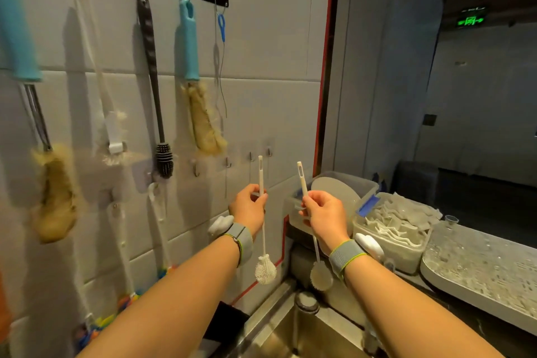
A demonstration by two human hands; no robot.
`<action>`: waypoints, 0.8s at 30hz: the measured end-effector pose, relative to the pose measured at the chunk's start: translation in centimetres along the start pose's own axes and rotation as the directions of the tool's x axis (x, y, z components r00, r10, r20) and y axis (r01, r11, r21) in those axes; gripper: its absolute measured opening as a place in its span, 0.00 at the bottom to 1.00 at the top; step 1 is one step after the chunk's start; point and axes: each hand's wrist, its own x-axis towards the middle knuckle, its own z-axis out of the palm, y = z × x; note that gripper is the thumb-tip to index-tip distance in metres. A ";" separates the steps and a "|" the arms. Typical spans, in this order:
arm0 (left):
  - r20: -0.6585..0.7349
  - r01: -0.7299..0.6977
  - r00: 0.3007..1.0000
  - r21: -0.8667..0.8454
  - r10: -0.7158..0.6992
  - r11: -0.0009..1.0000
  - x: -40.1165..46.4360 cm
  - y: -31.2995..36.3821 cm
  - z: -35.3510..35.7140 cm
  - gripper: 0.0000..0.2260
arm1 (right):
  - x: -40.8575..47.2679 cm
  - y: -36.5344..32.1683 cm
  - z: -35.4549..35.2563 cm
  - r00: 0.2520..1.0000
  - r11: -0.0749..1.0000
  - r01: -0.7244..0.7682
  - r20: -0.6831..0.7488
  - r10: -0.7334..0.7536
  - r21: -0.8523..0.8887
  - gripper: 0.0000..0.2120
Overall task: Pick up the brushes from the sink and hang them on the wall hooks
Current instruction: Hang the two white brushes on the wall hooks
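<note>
My left hand (249,206) grips a thin white brush (265,267) by its stem, handle end up, round white head hanging down. My right hand (324,215) holds a second white brush (321,275) the same way, its eyelet tip raised. Both handle tips sit just below and in front of a low row of small metal wall hooks (251,156), none of which touches a brush. The steel sink (279,328) lies below my forearms.
Several brushes hang on the tiled wall from upper black hook plates: two blue-handled bristle brushes (189,46), a black bottle brush (164,158), a thin blue-looped wire brush (221,26). Plastic containers (392,229) and a grey counter (479,273) stand at right.
</note>
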 end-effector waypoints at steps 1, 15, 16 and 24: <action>-0.013 0.005 1.000 0.007 -0.005 1.000 0.7 -0.2 -0.1 0.04 | 0.7 0.5 0.6 1.000 1.000 0.000 0.015 0.000 0.006 0.06; -0.082 -0.035 0.996 0.058 0.040 0.998 4.3 -0.9 1.4 0.06 | 2.3 4.8 3.8 0.995 0.998 -0.041 0.095 0.037 0.044 0.06; -0.095 -0.032 0.995 0.054 0.037 0.998 4.3 -0.9 1.3 0.06 | 2.4 4.9 3.9 0.994 0.998 -0.045 0.098 0.040 0.050 0.06; -0.129 -0.001 0.992 0.102 0.014 0.995 4.0 -1.0 1.1 0.03 | 2.3 4.3 4.7 0.993 0.995 -0.044 0.114 0.034 0.087 0.06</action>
